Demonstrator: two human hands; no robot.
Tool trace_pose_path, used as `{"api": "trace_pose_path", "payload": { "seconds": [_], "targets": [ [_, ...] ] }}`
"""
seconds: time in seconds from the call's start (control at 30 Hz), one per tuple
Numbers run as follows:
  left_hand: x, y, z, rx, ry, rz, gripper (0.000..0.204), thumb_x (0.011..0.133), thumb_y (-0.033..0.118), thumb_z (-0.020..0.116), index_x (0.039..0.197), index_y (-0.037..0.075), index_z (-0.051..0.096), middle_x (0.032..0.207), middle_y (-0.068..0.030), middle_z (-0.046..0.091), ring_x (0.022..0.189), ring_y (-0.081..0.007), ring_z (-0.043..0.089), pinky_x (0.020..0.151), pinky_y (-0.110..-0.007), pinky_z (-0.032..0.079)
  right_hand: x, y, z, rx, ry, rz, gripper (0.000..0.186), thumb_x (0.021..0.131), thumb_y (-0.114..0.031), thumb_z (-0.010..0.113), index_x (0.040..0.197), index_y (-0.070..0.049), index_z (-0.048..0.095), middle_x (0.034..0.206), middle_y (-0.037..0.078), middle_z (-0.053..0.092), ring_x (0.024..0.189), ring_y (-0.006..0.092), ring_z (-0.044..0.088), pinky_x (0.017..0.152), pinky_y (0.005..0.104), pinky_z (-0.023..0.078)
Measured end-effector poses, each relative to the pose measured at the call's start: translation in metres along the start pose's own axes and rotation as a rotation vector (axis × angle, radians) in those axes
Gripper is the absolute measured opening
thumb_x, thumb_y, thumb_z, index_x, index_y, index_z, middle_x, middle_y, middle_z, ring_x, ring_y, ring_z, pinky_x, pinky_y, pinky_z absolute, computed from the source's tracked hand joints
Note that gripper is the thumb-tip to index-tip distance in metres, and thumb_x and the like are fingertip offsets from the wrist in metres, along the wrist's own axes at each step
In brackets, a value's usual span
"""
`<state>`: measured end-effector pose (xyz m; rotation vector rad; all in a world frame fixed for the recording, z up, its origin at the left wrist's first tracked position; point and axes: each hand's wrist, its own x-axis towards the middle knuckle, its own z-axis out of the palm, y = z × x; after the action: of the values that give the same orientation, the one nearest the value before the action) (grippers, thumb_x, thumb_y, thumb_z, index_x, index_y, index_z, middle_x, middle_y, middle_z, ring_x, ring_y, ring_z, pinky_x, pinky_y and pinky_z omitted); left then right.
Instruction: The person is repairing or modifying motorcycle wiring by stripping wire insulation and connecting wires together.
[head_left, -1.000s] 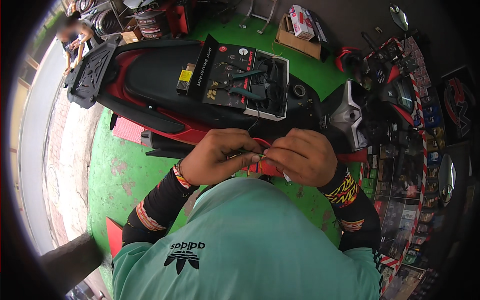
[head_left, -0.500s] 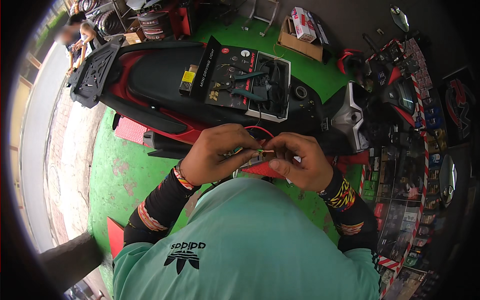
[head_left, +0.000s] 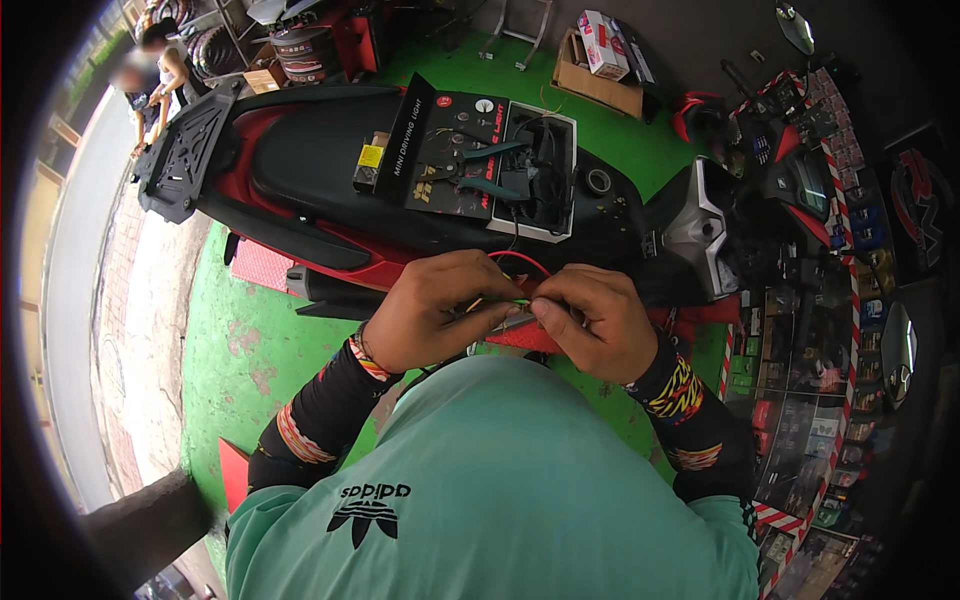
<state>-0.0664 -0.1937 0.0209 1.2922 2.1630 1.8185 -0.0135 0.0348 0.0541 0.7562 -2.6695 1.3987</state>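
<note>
Currently left hand (head_left: 432, 308) pinches thin green wire (head_left: 521, 301), thumb and fingertips closed; right hand (head_left: 600, 322) likewise closed at wire's right end, fingertips near the left's; wire held beside motorcycle (head_left: 320, 150); red wire (head_left: 522, 256) arcs just beyond; teal-handled pliers (head_left: 490, 188) lie on open box (head_left: 573, 165), atop motorcycle

From half a second ago to now, the right hand (head_left: 600, 322) goes from parted to pinched: its thumb swings up toward ten o'clock, meets the fingers at the green wire (head_left: 520, 301) and covers the pale orange tip visible earlier. Compared with a second ago, the red cable (head_left: 524, 257) shows a longer arc, curving at twelve o'clock from where the right hand nears the left hand (head_left: 430, 308).
</note>
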Motion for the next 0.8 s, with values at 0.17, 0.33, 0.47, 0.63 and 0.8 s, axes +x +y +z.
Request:
{"api": "trace_pose_path", "payload": {
  "seconds": [0.17,0.33,0.47,0.63,0.8],
  "targets": [
    [-0.001,0.001,0.005,0.113,0.074,0.120,0.021,0.075,0.001,0.080,0.094,0.001,0.071,0.090,-0.0093,0.068,0.078,-0.0251,0.067,0.067,-0.035,0.056,-0.001,-0.008,0.002,0.408,-0.028,0.433,0.018,0.098,-0.014,0.060,0.091,0.002,0.066,0.069,0.005,0.060,0.060,0.0120,0.057,0.055,0.0293,0.046],
    [-0.003,-0.002,0.007,0.395,0.085,0.350,0.024,0.071,0.002,0.081,0.093,0.002,0.071,0.089,-0.0078,0.067,0.075,-0.0248,0.067,0.064,-0.035,0.056,-0.004,0.000,0.013,1.023,0.008,0.721,0.024,0.101,-0.019,0.056,0.088,0.000,0.064,0.066,0.000,0.058,0.055,0.0079,0.051,0.051,0.0258,0.041],
    [-0.003,-0.007,0.004,0.440,0.073,0.417,0.020,0.073,0.004,0.080,0.091,0.002,0.071,0.088,-0.0080,0.067,0.073,-0.0242,0.065,0.062,-0.036,0.055,-0.009,0.007,0.015,1.123,-0.096,0.766,0.020,0.099,-0.018,0.057,0.094,-0.001,0.064,0.068,0.002,0.059,0.055,0.0105,0.051,0.052,0.0268,0.041],
    [0.000,-0.004,0.002,0.097,0.008,0.063,0.015,0.080,0.004,0.077,0.093,-0.001,0.071,0.087,-0.0110,0.068,0.072,-0.0255,0.064,0.062,-0.035,0.053,0.001,0.008,0.005,-0.228,0.079,-0.127,0.014,0.092,-0.018,0.066,0.098,-0.005,0.065,0.077,0.004,0.061,0.065,0.0182,0.057,0.055,0.0302,0.046],
    [0.004,0.003,-0.004,-0.051,-0.129,-0.157,0.013,0.086,0.004,0.074,0.096,-0.004,0.071,0.085,-0.0133,0.067,0.071,-0.0254,0.064,0.063,-0.033,0.051,0.010,0.010,-0.013,-0.716,-0.026,-0.623,0.021,0.078,-0.019,0.072,0.095,-0.007,0.067,0.089,0.001,0.063,0.075,0.0170,0.059,0.058,0.0289,0.046]
  ]
}}
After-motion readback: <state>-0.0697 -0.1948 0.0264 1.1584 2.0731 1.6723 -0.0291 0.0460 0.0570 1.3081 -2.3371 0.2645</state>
